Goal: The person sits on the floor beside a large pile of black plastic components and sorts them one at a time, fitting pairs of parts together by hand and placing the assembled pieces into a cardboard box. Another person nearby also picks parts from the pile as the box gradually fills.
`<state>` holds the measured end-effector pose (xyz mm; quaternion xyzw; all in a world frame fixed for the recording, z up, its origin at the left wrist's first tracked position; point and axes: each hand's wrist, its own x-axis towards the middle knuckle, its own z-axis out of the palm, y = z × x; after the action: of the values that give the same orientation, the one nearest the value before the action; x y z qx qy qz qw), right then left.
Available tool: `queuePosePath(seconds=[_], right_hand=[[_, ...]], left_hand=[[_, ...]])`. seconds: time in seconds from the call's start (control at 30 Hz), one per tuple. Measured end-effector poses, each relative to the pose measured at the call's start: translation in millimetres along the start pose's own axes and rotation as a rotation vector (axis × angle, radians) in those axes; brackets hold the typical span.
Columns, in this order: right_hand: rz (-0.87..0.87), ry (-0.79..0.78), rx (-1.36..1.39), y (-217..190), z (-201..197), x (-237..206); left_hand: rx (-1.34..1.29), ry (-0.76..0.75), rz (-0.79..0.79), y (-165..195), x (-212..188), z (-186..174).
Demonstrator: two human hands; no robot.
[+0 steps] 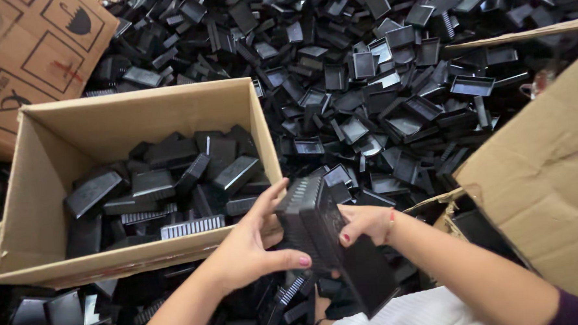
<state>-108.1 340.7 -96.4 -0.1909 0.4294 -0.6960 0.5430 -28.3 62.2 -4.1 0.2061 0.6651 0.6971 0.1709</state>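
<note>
From the head view, the left hand (251, 252) and the right hand (364, 223) meet just below the near right corner of the box (42, 173), and between them they hold a black case (307, 217), a ribbed plastic shell tilted up on edge. The left fingers (272, 196) are spread along the case's left side with the thumb (287, 261) pressed under its lower edge, so the hand grips the case rather than lying loose on it. The right fingers (347, 235) curl onto the case's right side and also rest on a flat black lid (370, 276) that slants down from the case towards the person's lap; whether the lid is joined to the case or only held against it cannot be told. The box is open brown cardboard, standing to the left of the hands, and is partly filled with black cases (166, 187) of the same kind, some showing ribbed edges, lying at mixed angles. Behind the box and to its right spreads a pile (390, 93) of loose black plastic trays and lids, heaped without order and reaching to the top of the frame. A flattened carton (24, 57) with printed handling symbols lies behind the box at its far left corner. A second box (543, 171) of brown cardboard stands well to the right of the first, beside the right forearm, with dark parts showing in its opening. More black parts (55, 316) lie in front of the box.
</note>
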Motion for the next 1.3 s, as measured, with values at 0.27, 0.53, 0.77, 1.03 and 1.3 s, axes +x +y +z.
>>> queuePosePath(seconds=[0.27, 0.53, 0.77, 1.03, 1.3], right_hand=[[0.094, -0.073, -0.459, -7.9, 31.9, 12.8], [-0.521, 0.498, -0.318, -83.0, 45.6, -28.6], [-0.844, 0.807, 0.261, -62.5, 87.5, -8.7], [-1.085, 0.724, -1.127, -18.9, 128.7, 3.8], [-0.908, 0.743, -0.785, -31.3, 117.3, 0.5]], left_hand=[[0.154, 0.158, 0.003, 10.3, 10.8, 22.9], [0.793, 0.365, -0.274, 7.1, 8.6, 10.9], [-0.110, 0.076, -0.241, -3.1, 18.1, 16.0], [-0.339, 0.230, -0.360, -14.9, 28.7, 38.0], [0.279, 0.273, -0.338, 16.9, 16.4, 39.7]])
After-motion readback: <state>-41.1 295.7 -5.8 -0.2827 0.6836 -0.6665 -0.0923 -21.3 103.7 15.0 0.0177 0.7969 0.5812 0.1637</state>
